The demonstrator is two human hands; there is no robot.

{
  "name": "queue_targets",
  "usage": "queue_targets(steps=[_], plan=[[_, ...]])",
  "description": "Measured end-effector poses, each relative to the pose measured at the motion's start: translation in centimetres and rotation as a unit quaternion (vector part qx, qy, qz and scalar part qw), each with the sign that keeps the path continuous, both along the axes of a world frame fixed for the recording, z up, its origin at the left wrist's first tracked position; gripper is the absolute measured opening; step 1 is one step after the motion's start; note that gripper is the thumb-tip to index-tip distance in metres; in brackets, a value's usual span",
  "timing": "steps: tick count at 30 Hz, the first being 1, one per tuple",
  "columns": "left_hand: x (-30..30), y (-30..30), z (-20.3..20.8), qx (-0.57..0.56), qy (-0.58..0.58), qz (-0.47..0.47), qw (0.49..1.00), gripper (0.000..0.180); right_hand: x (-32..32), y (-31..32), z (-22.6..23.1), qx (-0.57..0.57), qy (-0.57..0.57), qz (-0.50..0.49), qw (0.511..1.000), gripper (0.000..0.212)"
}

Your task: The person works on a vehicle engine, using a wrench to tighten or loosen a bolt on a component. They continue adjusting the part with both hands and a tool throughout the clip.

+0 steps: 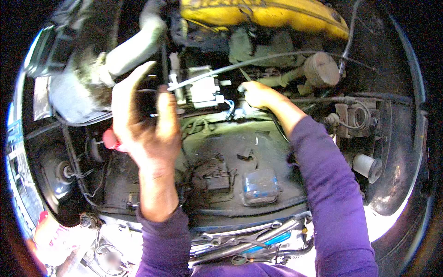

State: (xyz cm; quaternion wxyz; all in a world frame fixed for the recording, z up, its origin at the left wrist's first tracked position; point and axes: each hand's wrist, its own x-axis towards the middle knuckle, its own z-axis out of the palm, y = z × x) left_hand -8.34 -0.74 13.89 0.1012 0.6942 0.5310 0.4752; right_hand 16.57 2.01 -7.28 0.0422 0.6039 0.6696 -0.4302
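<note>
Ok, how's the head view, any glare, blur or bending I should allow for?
Head view: strong fisheye bending with a black rim; blown-out glare at the lower right; the engine bay's far left sits in deep shadow; the left hand looks slightly soft, while the right hand reads sharper.

The left hand (143,122) is raised over an open engine bay, its fingers curled about a tool with a red handle (110,140) that shows just below the palm. The right hand (258,94), in a purple sleeve (330,184), reaches farther in and closes on something small beside a white box-shaped part (203,87); what it pinches cannot be made out. A thin grey cable (258,60) arcs above both hands, under a yellow housing (263,14). A small clear plastic box (260,186) lies on the dark panel below, and wrenches (249,240) lie in a pile near the lower edge.
</note>
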Motion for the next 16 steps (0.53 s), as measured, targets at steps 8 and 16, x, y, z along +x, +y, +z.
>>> queue_targets(steps=[8,16], plan=[[-0.2,-0.4,1.8,-0.052,-0.001,-0.048,0.997,0.035,0.4,-8.9,22.9,0.175,0.054,-0.133,0.974,0.035],[-1.9,-2.4,13.5,0.118,-0.133,0.008,0.984,0.036,-4.6,-24.7,34.4,0.314,-0.007,-0.229,0.921,0.031]])
